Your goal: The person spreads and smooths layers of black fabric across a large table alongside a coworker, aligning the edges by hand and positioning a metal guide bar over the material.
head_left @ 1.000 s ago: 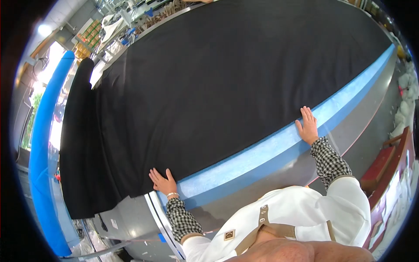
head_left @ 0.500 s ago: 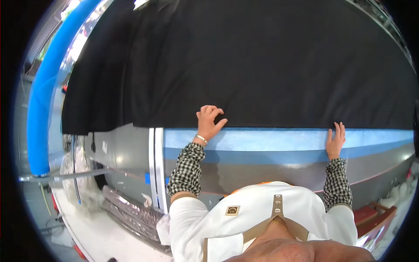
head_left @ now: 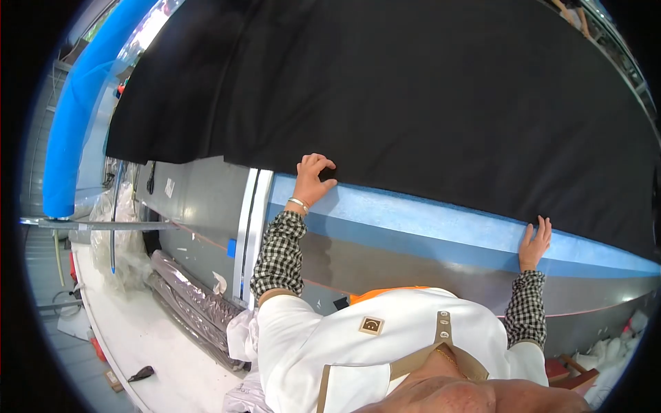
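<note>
A wide sheet of black fabric [head_left: 427, 103] lies spread over the table, its near edge running across in front of me and sloping down to the right. My left hand [head_left: 313, 180] rests at that edge, fingers bent and thumb held apart, with black cloth showing in the gap. Farther right, my right hand [head_left: 536, 246] has its fingers stretched out, their tips touching the fabric's edge. A light blue layer [head_left: 413, 215] shows as a strip beneath the black fabric, between my hands.
White rails [head_left: 253, 227] run toward me left of my left arm. A plastic-wrapped roll [head_left: 196, 292] lies on a white surface [head_left: 131, 323] at lower left. A long blue roll [head_left: 69, 138] stands out at far left, near a metal bar [head_left: 131, 225]. Part of a person [head_left: 577, 17] shows at upper right.
The view has turned, so the fabric's edge now slants instead of running level. Both hands stay at the edge in much the same poses. Part of another person has come into view.
</note>
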Motion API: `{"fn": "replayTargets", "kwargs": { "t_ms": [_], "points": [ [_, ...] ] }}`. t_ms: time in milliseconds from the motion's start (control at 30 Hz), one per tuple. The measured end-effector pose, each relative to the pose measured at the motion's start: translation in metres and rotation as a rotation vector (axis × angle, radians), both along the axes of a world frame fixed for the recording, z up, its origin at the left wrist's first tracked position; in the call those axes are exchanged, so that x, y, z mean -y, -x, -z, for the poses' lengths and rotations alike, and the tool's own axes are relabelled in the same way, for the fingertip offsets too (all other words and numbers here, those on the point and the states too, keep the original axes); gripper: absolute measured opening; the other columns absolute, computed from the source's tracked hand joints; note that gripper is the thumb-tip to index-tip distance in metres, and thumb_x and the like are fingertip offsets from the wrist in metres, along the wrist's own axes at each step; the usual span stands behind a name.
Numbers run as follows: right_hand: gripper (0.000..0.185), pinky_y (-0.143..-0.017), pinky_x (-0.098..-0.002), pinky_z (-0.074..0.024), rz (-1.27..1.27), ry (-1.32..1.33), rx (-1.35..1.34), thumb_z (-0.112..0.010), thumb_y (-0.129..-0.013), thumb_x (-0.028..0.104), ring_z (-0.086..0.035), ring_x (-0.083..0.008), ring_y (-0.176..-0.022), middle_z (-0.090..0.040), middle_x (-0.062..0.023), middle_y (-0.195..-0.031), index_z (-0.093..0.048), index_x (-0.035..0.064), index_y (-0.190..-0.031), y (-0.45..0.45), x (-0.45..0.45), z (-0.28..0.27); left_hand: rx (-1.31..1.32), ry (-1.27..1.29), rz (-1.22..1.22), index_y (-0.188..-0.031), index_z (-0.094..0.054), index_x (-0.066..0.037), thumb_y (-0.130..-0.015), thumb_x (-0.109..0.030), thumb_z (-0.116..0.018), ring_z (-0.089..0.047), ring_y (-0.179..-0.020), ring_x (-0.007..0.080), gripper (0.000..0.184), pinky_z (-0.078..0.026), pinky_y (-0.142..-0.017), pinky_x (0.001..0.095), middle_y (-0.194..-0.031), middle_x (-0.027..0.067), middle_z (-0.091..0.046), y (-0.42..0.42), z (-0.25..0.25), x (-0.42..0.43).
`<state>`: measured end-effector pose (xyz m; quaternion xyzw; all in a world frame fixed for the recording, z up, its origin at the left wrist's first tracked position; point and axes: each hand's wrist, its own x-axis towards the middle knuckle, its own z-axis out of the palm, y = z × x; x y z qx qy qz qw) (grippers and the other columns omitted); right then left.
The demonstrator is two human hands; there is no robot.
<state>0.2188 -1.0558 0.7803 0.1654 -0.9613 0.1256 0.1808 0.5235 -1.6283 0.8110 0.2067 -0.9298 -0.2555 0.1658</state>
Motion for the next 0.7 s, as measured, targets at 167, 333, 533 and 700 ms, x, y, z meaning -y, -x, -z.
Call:
{"fn": "replayTargets", "kwargs": {
  "t_ms": [167,333,533,700],
  "points": [
    [0.044,-0.112,-0.0521,-0.0295,0.006,-0.026,-0.034,-0.053,-0.102,0.034,-0.037,-0.0353,-0.141,-0.044,-0.0135,-0.151,-0.052,0.0147,-0.141,0.003,0.001,0.004,-0.126,-0.022,-0.045,-0.101,-0.066,-0.010,-0.068,0.000,-0.072,-0.052,-0.115,0.0288,0.035,-0.039,-0.099,0.0423,-0.110,0.0067,-0.058,-0.017,0.009,0.010],
    [0.044,-0.111,-0.0526,-0.0315,-0.015,-0.023,-0.054,-0.054,-0.102,0.036,-0.040,-0.0357,-0.139,-0.045,-0.0129,-0.150,-0.052,0.0163,-0.141,0.005,-0.003,0.009,-0.242,0.084,-0.334,-0.101,-0.064,-0.005,-0.072,0.005,-0.066,-0.053,-0.107,0.0333,0.031,-0.045,-0.095,0.0426,-0.109,0.0109,-0.059,-0.047,0.029,0.036],
    [0.044,-0.111,-0.0525,-0.0317,-0.005,-0.029,-0.054,-0.054,-0.102,0.036,-0.040,-0.0359,-0.139,-0.045,-0.0129,-0.150,-0.052,0.0167,-0.141,0.008,-0.011,0.018,-0.197,0.275,-0.384,-0.101,-0.067,-0.004,-0.074,0.007,-0.063,-0.054,-0.107,0.0331,0.029,-0.046,-0.095,0.0424,-0.108,0.0109,-0.060,-0.062,0.035,0.057],
    [0.044,-0.111,-0.0522,-0.0314,-0.009,-0.020,-0.055,-0.053,-0.102,0.035,-0.040,-0.0358,-0.139,-0.045,-0.0132,-0.150,-0.052,0.0164,-0.141,0.011,-0.016,0.025,-0.140,0.396,-0.286,-0.099,-0.068,-0.003,-0.076,0.008,-0.059,-0.055,-0.106,0.0329,0.027,-0.047,-0.094,0.0431,-0.105,0.0109,-0.062,-0.061,0.037,0.069]
  ]
}}
